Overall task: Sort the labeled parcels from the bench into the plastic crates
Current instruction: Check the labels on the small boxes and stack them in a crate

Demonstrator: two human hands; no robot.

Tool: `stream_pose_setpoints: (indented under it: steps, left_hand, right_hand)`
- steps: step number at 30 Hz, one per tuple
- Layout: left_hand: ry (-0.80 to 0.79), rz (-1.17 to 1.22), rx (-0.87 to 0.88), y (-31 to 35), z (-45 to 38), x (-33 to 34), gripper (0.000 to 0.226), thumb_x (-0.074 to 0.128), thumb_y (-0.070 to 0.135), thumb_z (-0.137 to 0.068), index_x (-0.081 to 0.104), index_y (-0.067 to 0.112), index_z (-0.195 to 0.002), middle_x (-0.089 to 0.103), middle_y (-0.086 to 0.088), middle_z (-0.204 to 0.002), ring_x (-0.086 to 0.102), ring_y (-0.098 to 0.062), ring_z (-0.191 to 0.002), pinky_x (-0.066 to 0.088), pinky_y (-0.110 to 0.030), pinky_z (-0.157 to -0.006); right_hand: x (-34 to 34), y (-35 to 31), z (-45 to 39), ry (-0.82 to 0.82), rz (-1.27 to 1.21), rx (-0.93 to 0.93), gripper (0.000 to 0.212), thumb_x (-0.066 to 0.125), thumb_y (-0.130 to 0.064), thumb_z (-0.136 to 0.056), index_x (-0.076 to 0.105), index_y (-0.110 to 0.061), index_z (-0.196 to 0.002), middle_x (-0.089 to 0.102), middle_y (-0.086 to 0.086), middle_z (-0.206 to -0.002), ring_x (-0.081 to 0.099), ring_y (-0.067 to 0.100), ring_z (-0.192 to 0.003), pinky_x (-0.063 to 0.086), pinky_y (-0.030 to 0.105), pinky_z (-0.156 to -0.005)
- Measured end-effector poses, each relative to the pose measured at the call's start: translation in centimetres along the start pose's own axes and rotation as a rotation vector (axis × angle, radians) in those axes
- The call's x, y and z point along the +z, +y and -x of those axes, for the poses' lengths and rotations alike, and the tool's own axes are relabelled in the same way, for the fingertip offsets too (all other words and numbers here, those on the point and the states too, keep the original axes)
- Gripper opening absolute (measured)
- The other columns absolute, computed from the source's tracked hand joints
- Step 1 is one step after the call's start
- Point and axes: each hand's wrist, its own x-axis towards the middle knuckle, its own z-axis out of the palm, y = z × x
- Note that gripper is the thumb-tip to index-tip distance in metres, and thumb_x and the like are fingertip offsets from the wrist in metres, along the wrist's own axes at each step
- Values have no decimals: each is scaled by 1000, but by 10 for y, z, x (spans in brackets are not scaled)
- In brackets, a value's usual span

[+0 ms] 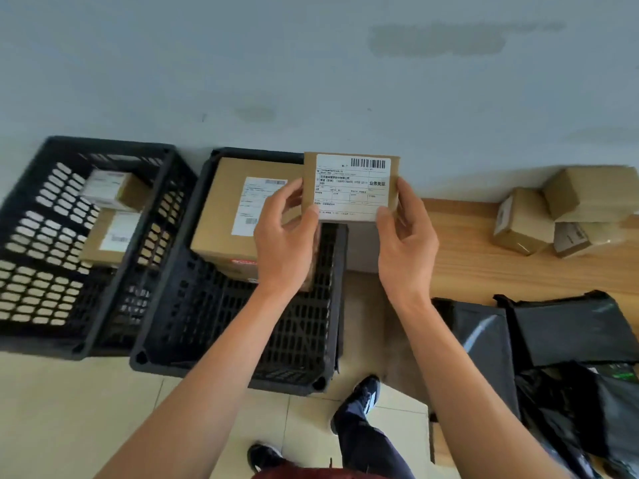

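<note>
We see black plastic bags lying beside the dark shoes on the tiled floor.

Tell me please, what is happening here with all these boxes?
A person holds a small labeled parcel up with both hands, left hand and right hand, label facing them. Below stand two black crates: the left crate has two small boxes, the middle crate one large box. More parcels wait on the wooden bench.
</note>
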Motion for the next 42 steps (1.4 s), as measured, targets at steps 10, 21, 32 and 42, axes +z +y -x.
stream_pose_setpoints:
  steps: [10,21,32,42]
  left_hand:
    - [238,30,-3,-29,42,-204,37,65,6,-100,64,16,-135,66,3,-131,60,-3,-120,48,-5,-87]
    - [436,34,19,-61,88,-371,30,68,7,-96,64,18,-124,71,9,-119,66,-8,-112,53,-16,-92]
    - [481,-47,34,-70,74,-436,29,66,14,-100,64,28,-126,68,22,-119,64,0,-111,53,-15,-93]
    - [326,-131,-23,-88,-19,-456,41,65,16,-101,58,29,-140,61,15,-135,57,11,-114,47,-3,-83]
  right_hand:
    - [143,-54,122,-249,64,-90,50,60,-19,-106,49,-31,-154,57,-17,-147,55,-18,-118,48,5,-93]
    - [252,-92,233,-500,147,-210,55,59,-22,-106,42,-26,-159,55,-48,-124,56,-3,-120,55,29,-97]
    - [318,-96,245,-614,69,-265,55,57,-20,-107,43,-42,-155,42,-15,-162,41,4,-147,48,36,-114]
    - [383,-85,186,-610,87,-229,61,65,-16,-102,42,-33,-157,34,-12,-166,34,10,-153,45,35,-117]
